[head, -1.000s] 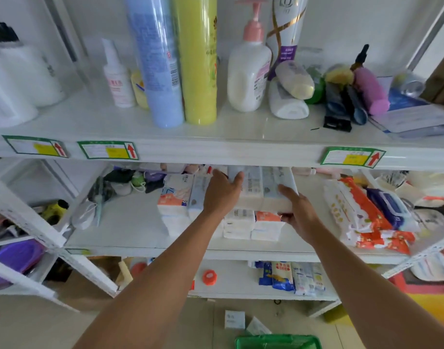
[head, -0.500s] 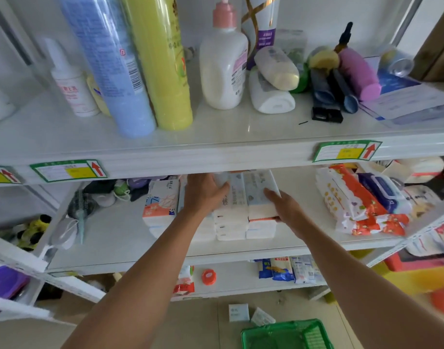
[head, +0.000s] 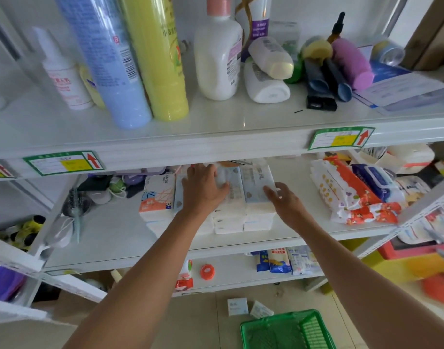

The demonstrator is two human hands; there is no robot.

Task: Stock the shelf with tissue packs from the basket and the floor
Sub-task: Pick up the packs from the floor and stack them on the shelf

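Both hands lie open, left hand point(head: 203, 190) and right hand point(head: 282, 201) flat on the tissue packs point(head: 243, 195) mid-shelf point(head: 115, 238); judged light, soft, slick-wrapped, best held across the short sides.

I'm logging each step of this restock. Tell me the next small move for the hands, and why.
Probably lift both hands off and reach down for more. The left hand and right hand lie flat on the top tissue packs, which sit level on the stack, while two small packs remain on the floor beside the green basket.
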